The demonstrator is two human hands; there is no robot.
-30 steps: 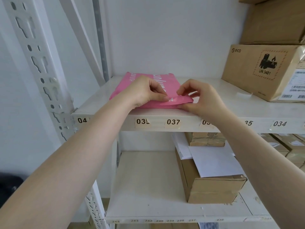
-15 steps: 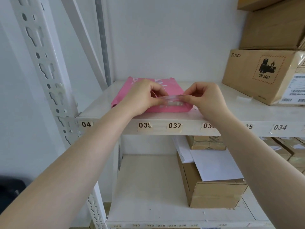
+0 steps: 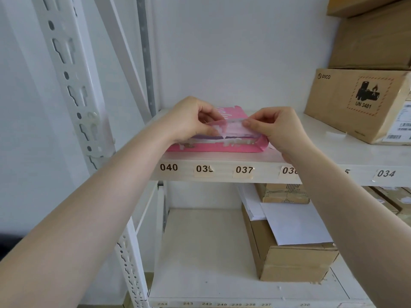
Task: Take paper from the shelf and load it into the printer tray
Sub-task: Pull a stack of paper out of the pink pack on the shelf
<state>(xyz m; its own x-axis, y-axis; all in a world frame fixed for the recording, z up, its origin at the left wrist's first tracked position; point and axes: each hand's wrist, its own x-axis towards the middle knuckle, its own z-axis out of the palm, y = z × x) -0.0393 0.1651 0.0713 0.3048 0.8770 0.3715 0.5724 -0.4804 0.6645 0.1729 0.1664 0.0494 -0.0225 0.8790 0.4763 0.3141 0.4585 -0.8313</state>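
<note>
A pink paper packet (image 3: 222,148) lies flat on the white numbered shelf (image 3: 244,161), near its front edge. The end flap of its wrapper (image 3: 233,127) is lifted up, and the edges of the sheets inside show under it. My left hand (image 3: 191,118) pinches the flap's left part between thumb and fingers. My right hand (image 3: 275,127) pinches its right part. Both hands sit just above the packet's near end. No printer is in view.
Brown cardboard boxes (image 3: 358,103) are stacked on the same shelf to the right. On the lower shelf (image 3: 200,252) stands a long cardboard box (image 3: 295,261) with loose white sheets (image 3: 293,225) on top. A white perforated upright (image 3: 71,81) rises at left.
The wrapper's end flap has been peeled up from the packet; both hands have risen with it. The view has shifted, so the shelf sits lower in frame.
</note>
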